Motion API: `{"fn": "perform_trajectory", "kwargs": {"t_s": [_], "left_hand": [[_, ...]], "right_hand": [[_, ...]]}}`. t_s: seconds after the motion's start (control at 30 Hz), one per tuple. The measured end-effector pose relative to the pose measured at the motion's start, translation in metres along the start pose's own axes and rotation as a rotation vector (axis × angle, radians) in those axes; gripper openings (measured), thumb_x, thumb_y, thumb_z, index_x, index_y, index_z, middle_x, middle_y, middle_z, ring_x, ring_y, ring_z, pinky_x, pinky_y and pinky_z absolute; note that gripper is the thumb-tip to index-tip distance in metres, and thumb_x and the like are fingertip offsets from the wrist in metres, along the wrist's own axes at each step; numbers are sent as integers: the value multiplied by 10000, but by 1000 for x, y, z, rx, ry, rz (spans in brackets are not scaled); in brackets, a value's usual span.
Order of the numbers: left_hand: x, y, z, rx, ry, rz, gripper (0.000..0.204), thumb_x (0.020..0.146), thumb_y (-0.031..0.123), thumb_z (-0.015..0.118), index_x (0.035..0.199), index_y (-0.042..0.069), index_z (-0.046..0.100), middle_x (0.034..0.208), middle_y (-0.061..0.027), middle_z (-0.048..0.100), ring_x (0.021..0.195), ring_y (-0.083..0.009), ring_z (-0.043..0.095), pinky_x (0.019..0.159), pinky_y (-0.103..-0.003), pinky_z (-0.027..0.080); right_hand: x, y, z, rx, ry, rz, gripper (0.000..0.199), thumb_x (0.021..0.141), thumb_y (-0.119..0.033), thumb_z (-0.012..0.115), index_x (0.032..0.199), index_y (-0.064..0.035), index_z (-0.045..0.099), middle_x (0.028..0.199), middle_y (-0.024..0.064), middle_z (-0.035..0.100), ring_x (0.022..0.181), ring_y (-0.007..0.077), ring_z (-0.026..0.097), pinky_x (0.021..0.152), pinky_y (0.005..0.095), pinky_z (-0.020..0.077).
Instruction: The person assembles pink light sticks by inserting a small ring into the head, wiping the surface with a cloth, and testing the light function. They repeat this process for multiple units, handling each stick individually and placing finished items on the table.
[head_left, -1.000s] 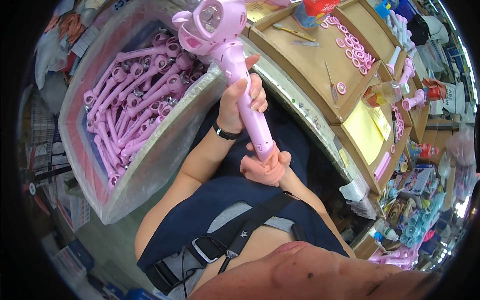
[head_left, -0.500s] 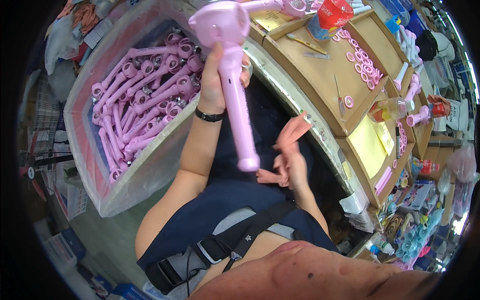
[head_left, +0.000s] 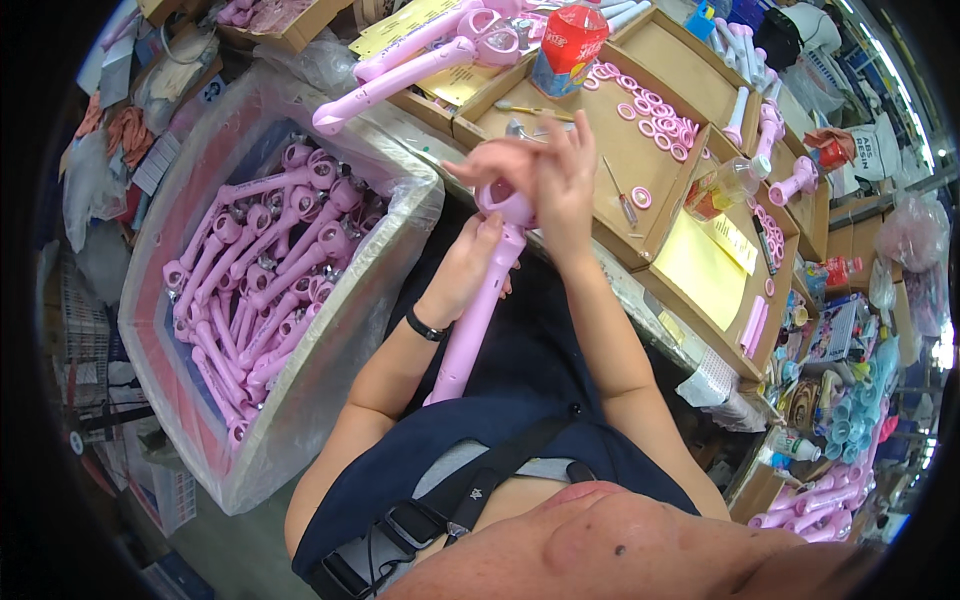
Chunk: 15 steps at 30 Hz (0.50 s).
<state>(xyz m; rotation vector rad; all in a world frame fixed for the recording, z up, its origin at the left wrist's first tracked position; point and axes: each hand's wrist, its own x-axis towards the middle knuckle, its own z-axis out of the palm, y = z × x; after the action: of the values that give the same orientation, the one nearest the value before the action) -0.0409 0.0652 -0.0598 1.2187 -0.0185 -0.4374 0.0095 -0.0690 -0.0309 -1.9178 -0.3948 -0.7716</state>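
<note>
The left hand (head_left: 470,262) grips a long pink plastic wand (head_left: 478,310); the right hand (head_left: 555,180) pinches its round top. Beside them, a big lined box (head_left: 340,370) holds many pink wands (head_left: 265,270).

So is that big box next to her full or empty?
Quite full. The plastic-lined box holds a heap of pink wand toys covering most of its bottom.
</note>
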Motion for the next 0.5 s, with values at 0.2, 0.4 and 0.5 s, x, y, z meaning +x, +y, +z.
{"fn": "perform_trajectory", "kwargs": {"t_s": [0.2,0.4,0.5], "left_hand": [[1,6,8,540,198,398,468,969,277,461,1313,-28,372,920,-104,590,655,-128,595,554,-217,475],[-13,16,15,185,-38,97,426,910,249,570,1239,4,455,753,-48,617,504,-98,565,458,-234,459],[-7,19,16,29,-261,85,547,900,194,580,1376,69,341,918,-70,623,517,-57,561,452,-210,468]], "right_hand": [[-22,-30,7,-281,97,-51,641,825,-109,618,1396,-57,329,1376,319,264,1189,347,448,991,404,370],[2,9,-31,988,31,793,1003,820,-232,682,1459,-60,-72,1195,212,457,1083,263,530,905,398,456],[-4,17,-41,1204,-85,755,1065,811,-302,689,1448,-74,-133,1239,260,456,1095,329,546,921,451,454]]}}
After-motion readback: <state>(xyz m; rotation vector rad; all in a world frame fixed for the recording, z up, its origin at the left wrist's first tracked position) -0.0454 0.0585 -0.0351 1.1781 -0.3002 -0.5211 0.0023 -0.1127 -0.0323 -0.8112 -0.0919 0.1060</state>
